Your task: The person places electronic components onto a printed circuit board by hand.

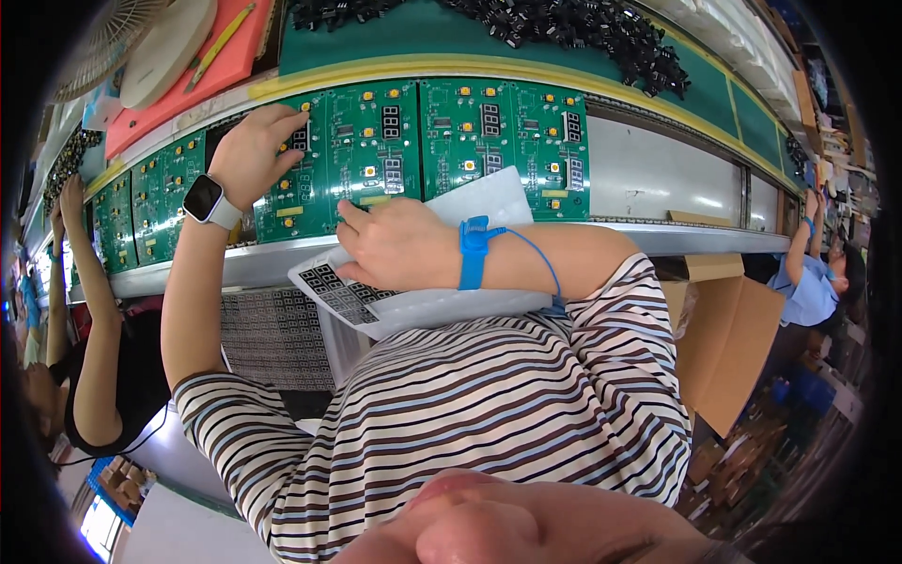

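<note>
My left hand (249, 155) reaches over a green circuit board (324, 179). Its thumb and index finger close around the two ends of a black seven-segment display (300, 138) at the board's upper left. Nearer to me, my right hand (399, 242) lies over a white plastic bag (503, 199), thumb and fingers apart, with nothing visible between them. Under its thumb, several seven-segment displays (349, 293) lie in rows on the bag. More displays (390, 122) stand on the boards to the right, among yellow-topped buttons (467, 126). My right palm is hidden.
A metal rail (648, 240) edges the line of boards. Heaps of black wired parts (583, 38) lie on the green surface behind. A yellow knife-like tool (221, 47) lies on red foam. An open cardboard box (728, 338) stands right. Another person's arms (89, 254) reach in at left.
</note>
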### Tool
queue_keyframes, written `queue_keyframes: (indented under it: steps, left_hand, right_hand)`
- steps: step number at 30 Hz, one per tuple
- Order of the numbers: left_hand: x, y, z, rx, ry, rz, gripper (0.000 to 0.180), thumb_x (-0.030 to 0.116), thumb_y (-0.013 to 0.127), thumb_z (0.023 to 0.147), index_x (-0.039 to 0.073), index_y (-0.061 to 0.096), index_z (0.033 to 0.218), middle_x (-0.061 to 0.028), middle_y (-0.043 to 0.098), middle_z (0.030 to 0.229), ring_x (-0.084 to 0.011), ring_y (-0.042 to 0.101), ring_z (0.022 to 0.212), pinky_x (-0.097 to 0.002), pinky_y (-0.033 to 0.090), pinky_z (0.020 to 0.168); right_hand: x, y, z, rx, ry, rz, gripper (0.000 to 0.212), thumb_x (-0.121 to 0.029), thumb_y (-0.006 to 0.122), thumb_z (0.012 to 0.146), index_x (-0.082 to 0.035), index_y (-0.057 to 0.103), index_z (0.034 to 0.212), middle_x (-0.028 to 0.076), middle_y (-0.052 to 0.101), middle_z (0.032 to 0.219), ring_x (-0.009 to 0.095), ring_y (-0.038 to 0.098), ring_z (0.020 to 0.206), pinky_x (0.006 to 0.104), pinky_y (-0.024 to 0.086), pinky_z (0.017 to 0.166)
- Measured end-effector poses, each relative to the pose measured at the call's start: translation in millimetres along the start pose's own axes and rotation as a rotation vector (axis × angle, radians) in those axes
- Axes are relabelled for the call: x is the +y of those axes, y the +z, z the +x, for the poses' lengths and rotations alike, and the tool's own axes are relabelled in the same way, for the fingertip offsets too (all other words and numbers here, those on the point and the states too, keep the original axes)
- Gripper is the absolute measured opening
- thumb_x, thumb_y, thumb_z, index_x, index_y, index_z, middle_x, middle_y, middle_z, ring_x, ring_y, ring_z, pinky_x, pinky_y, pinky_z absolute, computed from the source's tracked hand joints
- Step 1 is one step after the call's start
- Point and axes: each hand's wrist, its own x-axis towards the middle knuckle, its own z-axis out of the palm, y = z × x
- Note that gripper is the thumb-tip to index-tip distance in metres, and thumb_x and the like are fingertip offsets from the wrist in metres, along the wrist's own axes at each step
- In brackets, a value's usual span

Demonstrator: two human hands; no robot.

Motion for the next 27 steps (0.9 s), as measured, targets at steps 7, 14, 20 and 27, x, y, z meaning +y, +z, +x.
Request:
queue_keyframes:
  steps: [7, 14, 20, 27]
  left_hand:
    - [17, -15, -27, 0.321, -0.038, -0.129, 0.063, 0.007, 0.071, 0.072, 0.007, 0.049, 0.131, -0.0135, 0.055, 0.118, -0.0293, 0.055, 0.105, -0.0351, 0.045, 0.089]
    - [90, 55, -135, 0.468, -0.363, -1.587, 0.072, 0.008, 0.072, 0.079, 0.002, 0.032, 0.139, -0.0109, 0.053, 0.124, -0.0175, 0.054, 0.11, -0.0291, 0.046, 0.089]
    - [137, 84, -147, 0.372, -0.627, -1.841, 0.053, 0.009, 0.07, 0.079, -0.003, 0.046, 0.125, -0.0079, 0.06, 0.113, -0.0153, 0.058, 0.1, -0.03, 0.047, 0.087]
    - [148, 83, -132, 0.442, -0.582, -2.016, 0.03, 0.009, 0.058, 0.089, -0.001, 0.054, 0.117, -0.0048, 0.063, 0.104, -0.0104, 0.059, 0.092, -0.0266, 0.049, 0.079]
  right_hand:
    - [10, 3, 2, 0.095, -0.034, 0.065, 0.024, -0.025, 0.062, 0.081, -0.001, 0.062, 0.085, 0.019, 0.064, 0.104, 0.029, 0.066, 0.07, 0.0374, 0.054, 0.059]
    - [2, -14, -1, 0.163, -0.054, 0.146, 0.012, -0.014, 0.063, 0.08, -0.004, 0.062, 0.086, 0.007, 0.062, 0.097, 0.027, 0.063, 0.068, 0.0347, 0.052, 0.057]
    - [-1, -24, 2, 0.191, -0.08, 0.227, 0.014, -0.012, 0.065, 0.08, -0.005, 0.062, 0.091, 0.008, 0.062, 0.099, 0.026, 0.061, 0.075, 0.0329, 0.051, 0.063]
    - [-20, -18, -6, 0.229, -0.278, 0.041, 0.037, -0.015, 0.074, 0.07, -0.004, 0.062, 0.104, 0.011, 0.057, 0.105, 0.03, 0.056, 0.09, 0.0365, 0.049, 0.077]
